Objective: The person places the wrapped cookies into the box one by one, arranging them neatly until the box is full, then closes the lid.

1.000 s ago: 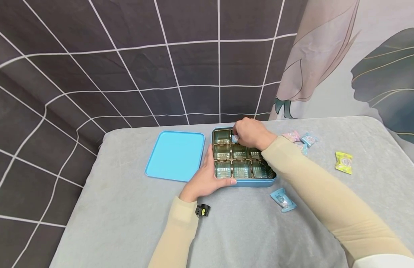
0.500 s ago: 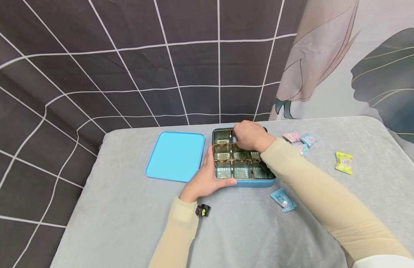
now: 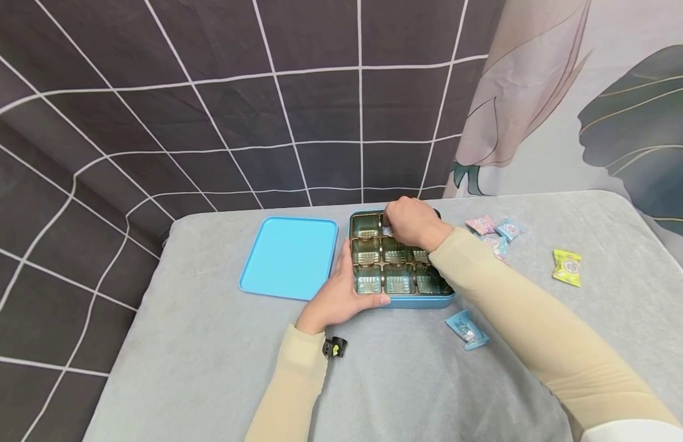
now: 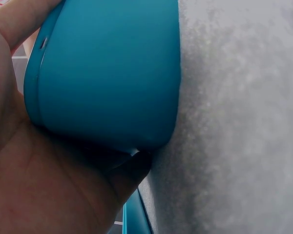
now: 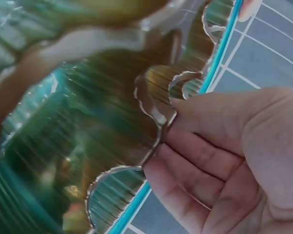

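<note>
A blue square tin [image 3: 416, 302] stands uncovered, its clear plastic tray [image 3: 399, 279] split into several compartments. My left hand [image 3: 338, 296] grips the tin's near left corner, thumb along the front wall and fingers along the left side; in the left wrist view the hand [image 4: 44, 180] wraps that blue corner. My right hand [image 3: 412, 222] reaches into the back middle compartment with curled fingers. Beside its fingertips shows a bit of a wrapped candy [image 3: 387, 231], mostly covered by the hand. The right wrist view has the curled fingers [image 5: 185, 170] down by the tray's edge; the candy is hidden there.
Left of the tin lies its flat blue lid [image 3: 292, 258]. A pink candy [image 3: 481, 224], a blue candy [image 3: 510, 229] and a partly hidden pale candy [image 3: 497, 245] cluster to the right. Farther right is a yellow candy [image 3: 567, 267]; another blue candy [image 3: 467, 330] lies nearer.
My right hand has dipped slightly into the back middle compartment, and less of the candy shows now. The left hand and the tin have stayed put.
</note>
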Tool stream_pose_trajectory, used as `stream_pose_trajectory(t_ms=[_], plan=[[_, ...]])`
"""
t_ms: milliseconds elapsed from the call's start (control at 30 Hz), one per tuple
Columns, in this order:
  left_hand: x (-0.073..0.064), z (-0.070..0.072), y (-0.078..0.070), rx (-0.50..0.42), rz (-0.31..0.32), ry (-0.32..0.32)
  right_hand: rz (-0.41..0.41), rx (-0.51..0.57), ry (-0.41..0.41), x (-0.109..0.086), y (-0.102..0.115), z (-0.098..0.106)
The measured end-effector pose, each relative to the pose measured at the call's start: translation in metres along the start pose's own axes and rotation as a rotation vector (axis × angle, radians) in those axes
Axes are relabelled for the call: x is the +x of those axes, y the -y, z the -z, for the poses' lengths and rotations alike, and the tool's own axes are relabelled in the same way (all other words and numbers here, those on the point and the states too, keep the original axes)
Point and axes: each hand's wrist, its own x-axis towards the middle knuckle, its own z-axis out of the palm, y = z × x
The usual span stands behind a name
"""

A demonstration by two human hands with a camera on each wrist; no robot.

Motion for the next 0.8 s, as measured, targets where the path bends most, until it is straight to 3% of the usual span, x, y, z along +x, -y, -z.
stream_pose_trajectory(t_ms=[233, 533, 800], plan=[[0.001, -0.0002, 0.0004, 0.008, -0.003, -0.003, 0.018, 0.012, -0.013, 0.0002, -0.0013, 0.0007], [0.0004, 0.0, 0.0011, 0.01, -0.002, -0.009, 0.043, 0.031, 0.061, -0.0017, -0.0005, 0.0029], [0.0, -0.0001, -0.0005, 0.005, 0.004, -0.001, 0.08, 0.017, 0.019, -0.0062, -0.0054, 0.0017]])
